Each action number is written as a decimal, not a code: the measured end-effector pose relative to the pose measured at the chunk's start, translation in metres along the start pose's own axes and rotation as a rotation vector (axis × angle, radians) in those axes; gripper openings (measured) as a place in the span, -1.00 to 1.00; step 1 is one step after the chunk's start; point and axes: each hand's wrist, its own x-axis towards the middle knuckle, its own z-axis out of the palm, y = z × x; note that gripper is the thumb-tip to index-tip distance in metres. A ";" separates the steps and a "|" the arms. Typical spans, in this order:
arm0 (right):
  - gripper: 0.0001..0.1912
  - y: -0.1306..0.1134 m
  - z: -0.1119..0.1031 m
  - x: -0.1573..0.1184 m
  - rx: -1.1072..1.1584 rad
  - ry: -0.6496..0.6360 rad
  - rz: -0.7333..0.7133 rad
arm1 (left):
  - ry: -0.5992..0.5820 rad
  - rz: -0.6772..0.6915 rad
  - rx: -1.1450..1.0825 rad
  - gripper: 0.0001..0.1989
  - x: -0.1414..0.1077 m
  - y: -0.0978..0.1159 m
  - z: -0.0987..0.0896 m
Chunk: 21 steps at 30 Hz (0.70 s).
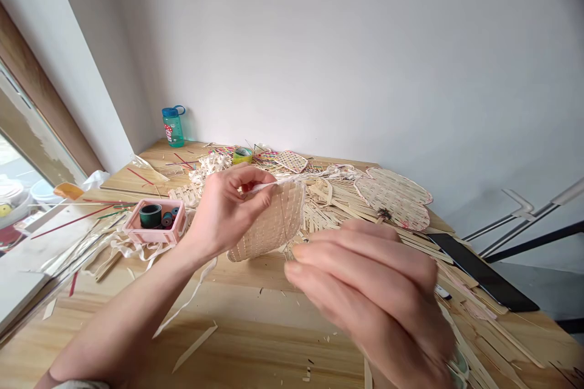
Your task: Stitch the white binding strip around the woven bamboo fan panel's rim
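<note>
My left hand grips a curved piece of woven bamboo by its upper edge, where a white strip lies along the rim. My right hand is blurred and sits just right of the weave, its fingers held together close to the lower edge. A thin thread or needle may lie between those fingers, but it is too small to tell. The far side of the woven piece is hidden.
On the wooden table, bamboo strips and offcuts lie scattered. Woven panels lie at the back, a pink crate holds thread spools, and a black phone lies at the right. A teal bottle stands by the wall.
</note>
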 end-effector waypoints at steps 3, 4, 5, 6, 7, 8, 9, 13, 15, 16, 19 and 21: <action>-0.83 0.000 -0.002 0.000 0.274 -0.101 0.192 | 0.005 -0.001 0.004 -0.87 0.001 -0.001 -0.001; -0.85 0.003 0.000 0.000 0.382 0.005 0.313 | 0.001 0.009 0.007 -0.87 0.001 0.000 -0.001; -0.87 0.007 0.002 0.000 0.505 0.090 0.408 | -0.001 0.021 0.008 -0.86 0.001 0.000 -0.001; -0.88 0.009 0.004 0.001 0.629 0.177 0.475 | 0.001 0.027 0.004 -0.85 0.001 0.000 -0.001; -0.90 0.011 0.003 0.001 0.750 0.237 0.525 | 0.005 0.026 -0.003 -0.85 0.001 0.000 -0.001; -0.93 0.012 0.000 0.001 0.854 0.266 0.548 | 0.013 0.020 -0.013 -0.85 0.001 0.000 -0.002; -0.96 0.012 -0.004 0.001 0.924 0.288 0.557 | 0.021 0.010 -0.020 -0.86 0.002 0.000 -0.002; -0.82 0.014 -0.027 0.002 0.869 0.379 0.461 | 0.047 -0.001 -0.016 -0.88 0.003 -0.002 -0.004; -0.75 0.017 -0.030 0.004 0.810 0.384 0.435 | 0.058 0.017 0.003 -0.89 0.003 -0.003 -0.003; -0.75 0.018 -0.030 0.005 0.819 0.351 0.455 | 0.063 0.029 0.014 -0.89 0.003 -0.003 -0.003; -0.82 0.018 -0.028 0.008 0.957 0.246 0.531 | 0.073 0.064 0.048 -0.89 0.003 -0.005 -0.002; -0.81 0.017 -0.033 0.005 0.967 0.176 0.541 | 0.086 0.062 0.078 -0.89 0.004 -0.008 -0.003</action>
